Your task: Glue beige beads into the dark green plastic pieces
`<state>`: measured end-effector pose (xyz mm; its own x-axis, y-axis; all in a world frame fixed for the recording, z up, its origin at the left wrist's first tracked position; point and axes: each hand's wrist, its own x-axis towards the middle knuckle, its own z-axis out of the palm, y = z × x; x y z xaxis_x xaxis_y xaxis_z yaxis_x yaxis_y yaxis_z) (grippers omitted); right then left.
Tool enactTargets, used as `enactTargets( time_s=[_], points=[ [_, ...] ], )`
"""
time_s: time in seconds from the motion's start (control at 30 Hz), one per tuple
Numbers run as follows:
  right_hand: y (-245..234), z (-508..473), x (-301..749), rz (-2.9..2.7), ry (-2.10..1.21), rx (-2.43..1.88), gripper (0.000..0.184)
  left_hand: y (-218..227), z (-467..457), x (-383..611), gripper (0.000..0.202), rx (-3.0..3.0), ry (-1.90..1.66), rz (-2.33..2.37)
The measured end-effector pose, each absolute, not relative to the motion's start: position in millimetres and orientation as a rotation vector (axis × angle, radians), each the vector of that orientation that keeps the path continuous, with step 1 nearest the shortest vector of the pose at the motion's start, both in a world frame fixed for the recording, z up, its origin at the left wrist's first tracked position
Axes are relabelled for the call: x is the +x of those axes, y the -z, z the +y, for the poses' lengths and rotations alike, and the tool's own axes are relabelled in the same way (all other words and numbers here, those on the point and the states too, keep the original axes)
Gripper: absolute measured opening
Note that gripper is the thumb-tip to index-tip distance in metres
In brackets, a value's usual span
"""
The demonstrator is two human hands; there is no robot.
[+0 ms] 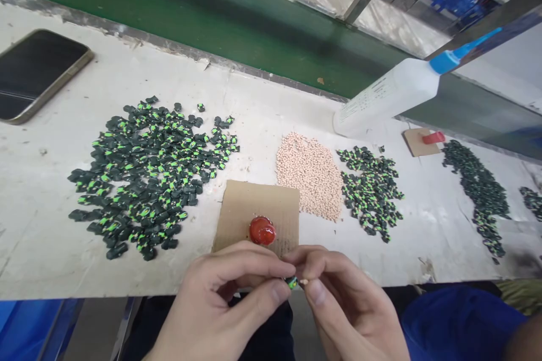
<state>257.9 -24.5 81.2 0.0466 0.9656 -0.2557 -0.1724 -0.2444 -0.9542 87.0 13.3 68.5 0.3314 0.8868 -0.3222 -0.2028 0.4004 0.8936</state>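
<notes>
Between thumb and fingers, my left hand (232,293) pinches a small dark green piece with bright green markings (291,281). Close beside it, my right hand (345,302) pinches a tiny pale pink bead (304,282); I cannot tell whether bead and piece touch. Just beyond the hands lies a cardboard square (241,203) carrying a glossy red blob (262,230). A heap of pale pink beads (311,175) is behind it to the right. Piles of similar green pieces lie left (148,175) and right (372,189) of these.
A phone (40,73) lies at the far left. A white bottle with a blue nozzle (389,93) stands behind the beads. Further right are a small cardboard piece (419,144) with a red cap (434,137) and more dark pieces (478,180). A green belt (169,28) runs behind the table.
</notes>
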Motion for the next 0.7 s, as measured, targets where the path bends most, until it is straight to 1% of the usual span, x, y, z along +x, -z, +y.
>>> enactTargets(
  time_s=[0.17, 0.37, 0.53, 0.6, 0.7],
  points=[
    [-83, -24, 254, -0.888, -1.351, -1.337, 0.009, -67, 13, 87, 0.033, 0.883, -0.838, 0.967],
    [-89, -16, 260, -1.084, -1.331, -1.426, 0.015, -70, 16, 86, 0.035, 0.946, -0.850, 0.976],
    [-90, -13, 263, -1.074, -1.331, -1.413, 0.012, -76, 18, 85, 0.034, 0.978, -0.860, 0.946],
    [-90, -11, 264, -1.062, -1.352, -1.402, 0.012, -78, 18, 86, 0.029, 0.910, -0.836, 0.952],
    [-90, -10, 262, -1.106, -1.346, -1.359, 0.016, -82, 16, 90, 0.013, 0.629, -0.795, 0.996]
  ],
)
